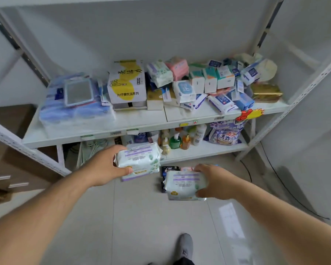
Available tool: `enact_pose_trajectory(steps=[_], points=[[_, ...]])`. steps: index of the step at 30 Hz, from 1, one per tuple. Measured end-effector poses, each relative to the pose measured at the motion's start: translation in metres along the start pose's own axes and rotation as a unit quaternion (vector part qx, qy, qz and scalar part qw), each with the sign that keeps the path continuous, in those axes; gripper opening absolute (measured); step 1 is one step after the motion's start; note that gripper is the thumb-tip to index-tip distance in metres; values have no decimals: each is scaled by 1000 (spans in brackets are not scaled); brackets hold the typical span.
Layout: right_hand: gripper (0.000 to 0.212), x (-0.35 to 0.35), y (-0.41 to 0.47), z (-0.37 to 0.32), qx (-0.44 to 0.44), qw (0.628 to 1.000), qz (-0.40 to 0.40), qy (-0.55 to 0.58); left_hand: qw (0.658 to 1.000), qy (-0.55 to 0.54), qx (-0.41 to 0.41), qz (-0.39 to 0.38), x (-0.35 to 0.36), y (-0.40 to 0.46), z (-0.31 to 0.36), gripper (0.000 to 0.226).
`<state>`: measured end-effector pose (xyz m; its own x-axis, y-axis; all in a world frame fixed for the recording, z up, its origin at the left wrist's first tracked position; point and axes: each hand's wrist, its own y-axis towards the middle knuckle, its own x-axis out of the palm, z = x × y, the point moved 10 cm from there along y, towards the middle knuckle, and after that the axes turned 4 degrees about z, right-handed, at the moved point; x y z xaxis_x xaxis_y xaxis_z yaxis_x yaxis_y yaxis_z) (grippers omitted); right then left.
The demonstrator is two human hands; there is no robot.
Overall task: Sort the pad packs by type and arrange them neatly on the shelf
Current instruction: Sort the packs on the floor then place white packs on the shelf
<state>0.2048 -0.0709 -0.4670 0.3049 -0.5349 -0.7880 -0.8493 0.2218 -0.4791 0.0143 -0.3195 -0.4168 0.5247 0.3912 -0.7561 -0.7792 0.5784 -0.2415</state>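
Left hand (103,165) and right hand (214,181) each gripping a mint-and-purple pad pack (139,161) (184,185), fingers curled around; risking toppling the loose pile (208,87) crowding the shelf (96,129) when placing.

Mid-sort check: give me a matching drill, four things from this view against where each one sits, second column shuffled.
Things:
1. white-and-purple pad pack
2. pink pack
3. green pump bottle
4. dark packs

Places:
A. on the floor, partly behind the pack that the right hand holds
B. lower shelf, among bottles
C. held by the left hand
D. upper shelf, high in the jumbled pile

Pairs: 1-C, 2-D, 3-B, 4-A
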Motion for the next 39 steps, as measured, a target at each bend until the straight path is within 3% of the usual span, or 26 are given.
enact_pose_trajectory(steps=[9, 14, 20, 30, 39], points=[[70, 106, 87, 41, -10, 998, -62, -12, 993, 41, -95, -63, 130, 69, -104, 73], [75, 164, 157, 43, -4, 997, -66, -37, 990, 43, -102, -91, 193, 108, -171, 70], [65, 272, 268, 56, -12, 996, -69, -56, 989, 30, -123, -77, 274, 170, -285, 63], [61, 459, 446, 104, -26, 994, -45, -97, 993, 38, -89, -72, 450, 300, -452, 69], [53, 546, 567, 127, -111, 979, 12, -169, 997, 25, -44, -60, 552, 420, -529, 66]])
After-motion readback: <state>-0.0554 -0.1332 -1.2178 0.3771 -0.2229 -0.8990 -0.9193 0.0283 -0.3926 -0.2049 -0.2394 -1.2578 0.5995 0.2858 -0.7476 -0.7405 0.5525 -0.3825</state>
